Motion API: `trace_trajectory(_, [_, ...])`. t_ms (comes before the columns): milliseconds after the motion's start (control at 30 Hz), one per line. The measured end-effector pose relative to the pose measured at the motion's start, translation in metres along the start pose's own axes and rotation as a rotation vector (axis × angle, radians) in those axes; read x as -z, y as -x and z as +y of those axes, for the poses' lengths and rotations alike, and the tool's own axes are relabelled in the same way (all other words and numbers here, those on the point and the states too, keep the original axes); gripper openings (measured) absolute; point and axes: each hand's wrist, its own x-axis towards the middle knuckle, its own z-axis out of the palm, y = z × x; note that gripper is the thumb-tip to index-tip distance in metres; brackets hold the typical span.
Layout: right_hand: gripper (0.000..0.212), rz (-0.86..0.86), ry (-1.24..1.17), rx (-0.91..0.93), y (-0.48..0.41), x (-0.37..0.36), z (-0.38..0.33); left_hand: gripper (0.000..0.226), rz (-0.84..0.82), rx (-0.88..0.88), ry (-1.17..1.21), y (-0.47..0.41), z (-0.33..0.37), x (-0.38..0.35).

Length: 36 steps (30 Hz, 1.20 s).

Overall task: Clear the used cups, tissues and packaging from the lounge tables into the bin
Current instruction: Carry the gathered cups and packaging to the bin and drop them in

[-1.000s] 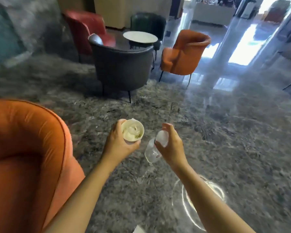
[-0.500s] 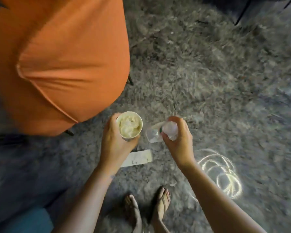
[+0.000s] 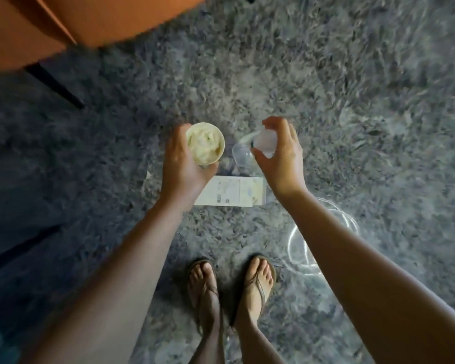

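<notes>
One paper cup (image 3: 205, 146), upright, mouth toward the camera, containing crumpled pale tissue (image 3: 201, 141); left hand (image 3: 180, 166) grips it, fingers curled round its wall. One clear plastic bottle (image 3: 243, 153), long axis tilted, free end pointing left, just beside the cup; right hand (image 3: 281, 158) holds the other end, fingers curled over it. One flat white box (image 3: 231, 191), printed face up on the grey mottled floor (image 3: 352, 101) below both hands, long axis left to right, barcode near its left end. Two sandalled feet (image 3: 204, 285) nearer the camera; one orange chair (image 3: 76, 19), upper left.
</notes>
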Motion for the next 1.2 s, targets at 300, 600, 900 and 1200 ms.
trace_trajectory(300, [0.040, 0.017, 0.095, 0.121, -0.015, -0.055, 0.041, 0.068, 0.033, 0.078, 0.040, -0.029, -0.075, -0.081])
trace_trajectory(600, [0.048, 0.022, 0.112, 0.103, -0.008, -0.045, 0.034, 0.070, 0.023, 0.127, 0.027, -0.021, -0.107, -0.103])
trace_trajectory(900, [0.054, 0.035, 0.182, 0.196, -0.002, -0.037, 0.021, 0.099, 0.019, 0.109, 0.045, -0.015, -0.098, -0.084])
trace_trajectory(1200, [0.055, -0.101, 0.204, 0.251, 0.052, -0.015, -0.033, 0.085, -0.006, 0.047, -0.028, 0.036, -0.043, 0.005])
